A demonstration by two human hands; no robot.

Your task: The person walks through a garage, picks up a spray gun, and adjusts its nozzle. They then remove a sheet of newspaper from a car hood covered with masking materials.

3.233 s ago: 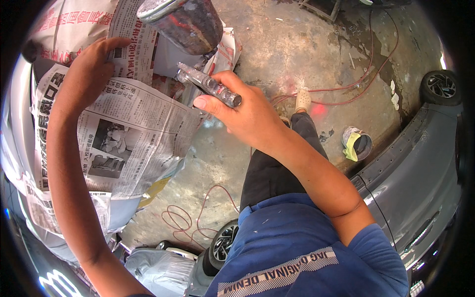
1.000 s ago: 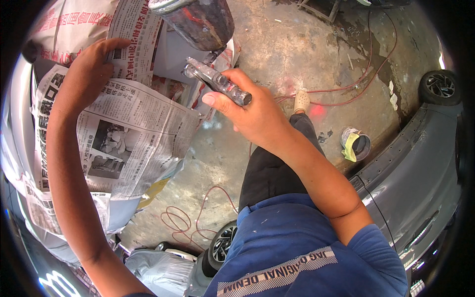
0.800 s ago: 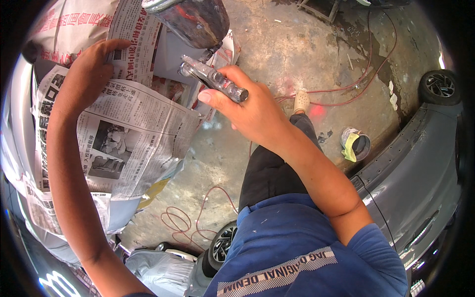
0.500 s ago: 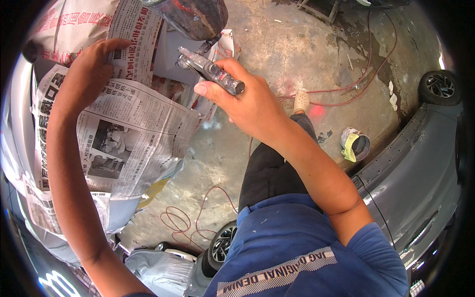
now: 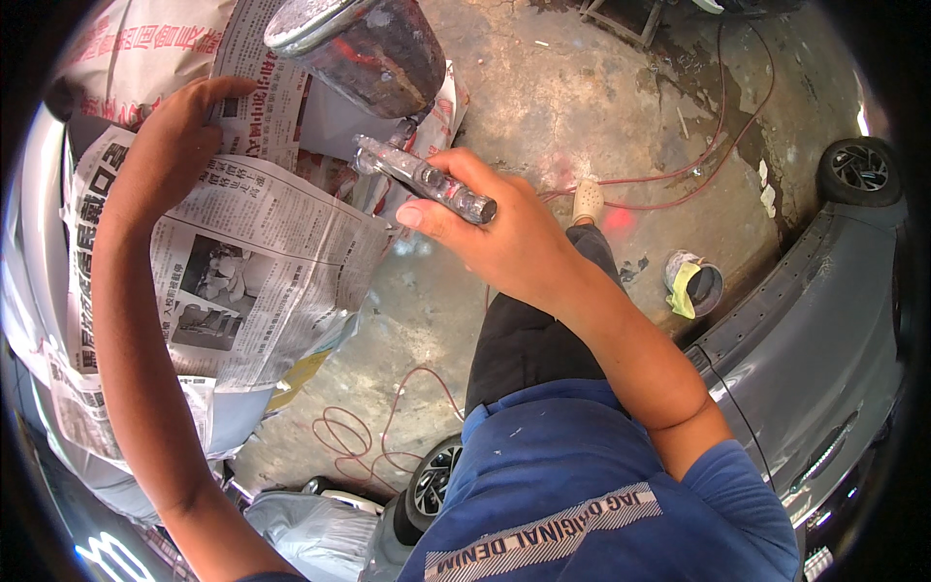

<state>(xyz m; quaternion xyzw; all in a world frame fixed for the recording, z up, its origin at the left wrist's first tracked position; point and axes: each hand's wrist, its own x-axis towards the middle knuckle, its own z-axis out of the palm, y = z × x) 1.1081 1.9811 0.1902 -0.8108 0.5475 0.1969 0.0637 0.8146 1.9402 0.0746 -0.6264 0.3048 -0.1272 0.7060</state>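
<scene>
My right hand (image 5: 504,228) is wrapped round a paint-stained spray gun (image 5: 422,177). The gun's dark paint cup (image 5: 383,63), streaked with red, is tilted at its far end, close to a newspaper-masked surface. Over on the left, my left hand (image 5: 184,126) rests on the newspaper (image 5: 281,228) with its index finger stretched out; its other fingers are partly hidden. The newspaper covers a car body and leaves a small grey patch (image 5: 335,121) bare beside the cup.
A grey car (image 5: 815,359) stands at the right. On the concrete floor lie a thin red hose (image 5: 669,199) and a looped hose (image 5: 349,436). A small tub with a yellow-green cloth (image 5: 685,291) sits near the grey car.
My right hand and the spray gun have shifted slightly right and nearer to me. The cup has come further into view, showing its lid. My left hand stays in place.
</scene>
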